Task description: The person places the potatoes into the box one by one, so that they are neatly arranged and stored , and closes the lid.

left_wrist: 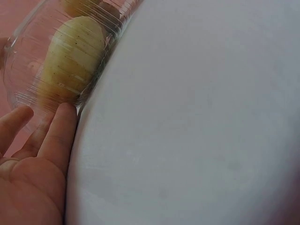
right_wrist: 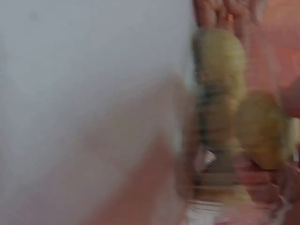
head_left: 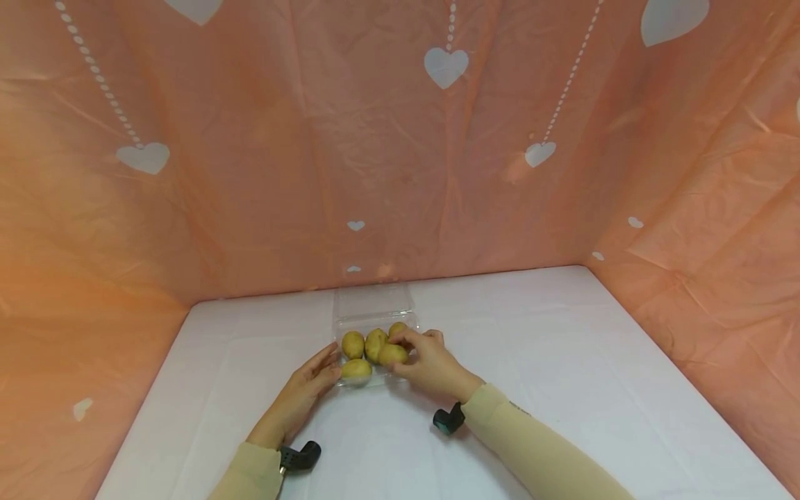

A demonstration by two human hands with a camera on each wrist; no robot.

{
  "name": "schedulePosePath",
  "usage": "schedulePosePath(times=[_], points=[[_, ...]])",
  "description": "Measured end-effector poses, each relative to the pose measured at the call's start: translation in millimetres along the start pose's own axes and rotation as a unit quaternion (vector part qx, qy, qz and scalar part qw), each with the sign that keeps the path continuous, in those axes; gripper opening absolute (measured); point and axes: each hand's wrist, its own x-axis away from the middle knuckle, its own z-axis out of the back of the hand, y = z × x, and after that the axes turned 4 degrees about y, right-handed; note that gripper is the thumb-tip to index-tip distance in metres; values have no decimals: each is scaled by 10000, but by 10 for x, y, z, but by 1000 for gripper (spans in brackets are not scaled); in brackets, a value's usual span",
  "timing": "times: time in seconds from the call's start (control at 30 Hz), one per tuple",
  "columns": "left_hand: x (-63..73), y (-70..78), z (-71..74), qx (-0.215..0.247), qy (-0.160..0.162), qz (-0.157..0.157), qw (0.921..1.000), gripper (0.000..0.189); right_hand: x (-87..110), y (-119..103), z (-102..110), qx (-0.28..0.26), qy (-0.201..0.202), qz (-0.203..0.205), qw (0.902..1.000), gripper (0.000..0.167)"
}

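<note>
A clear plastic clamshell box (head_left: 381,380) stands on the table with several yellow potatoes in it. My right hand (head_left: 437,364) pinches one potato (head_left: 394,355) between thumb and fingers, over the box's right side. In the blurred right wrist view this potato (right_wrist: 261,129) appears beside the others. At the box's left side, my left hand (head_left: 303,390) touches the wall with extended fingers. A front-left potato (head_left: 356,369) lies close to its thumb. The left wrist view shows that potato (left_wrist: 75,54) through the clear wall, just beyond the fingertips (left_wrist: 65,112).
The box's clear lid (head_left: 373,301) lies folded back toward the rear edge of the white table (head_left: 550,347). An orange curtain (head_left: 387,160) with white hearts closes off the back and both sides. Each wrist carries a small black camera (head_left: 301,455).
</note>
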Motion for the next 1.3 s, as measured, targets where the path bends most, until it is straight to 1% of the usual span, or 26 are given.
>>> schedulePosePath(times=[0.17, 0.27, 0.33, 0.5, 0.63, 0.7, 0.77, 0.9, 1.07, 1.23, 1.3], points=[[6, 15, -10, 17, -40, -4, 10000, 65, -48, 2, 67, 165, -369, 60, 9992, 31], [10, 23, -14, 41, -47, -12, 10000, 65, -74, 5, 92, 266, -512, 205, 9981, 26], [12, 25, -16, 52, -49, -16, 10000, 65, -87, 8, 99, 360, -575, 387, 9969, 22], [11, 16, -12, 41, -42, 4, 10000, 65, -112, 33, 102, 663, -515, 785, 9934, 17], [5, 11, -9, 16, -47, -12, 10000, 65, -125, 44, 117, 860, -330, 921, 9915, 11], [2, 8, -10, -2, -51, -20, 10000, 66, -129, 40, 130, 873, -249, 873, 9920, 11], [1, 5, -10, -12, -56, -25, 10000, 66, -132, 36, 142, 785, -246, 728, 9939, 13], [-2, 7, -14, -19, -38, -4, 10000, 65, -134, 29, 160, 587, -327, 469, 9966, 29], [-6, 9, -15, 25, 2, -1, 10000, 65, -138, 44, 158, 370, -327, 355, 9981, 46], [-7, 3, -27, 105, 43, -22, 9999, 64, -116, 57, 147, 151, -275, 295, 9991, 47], [-2, 1, -31, 108, 52, -43, 9999, 64, -105, 54, 150, 23, -257, 290, 9992, 46]])
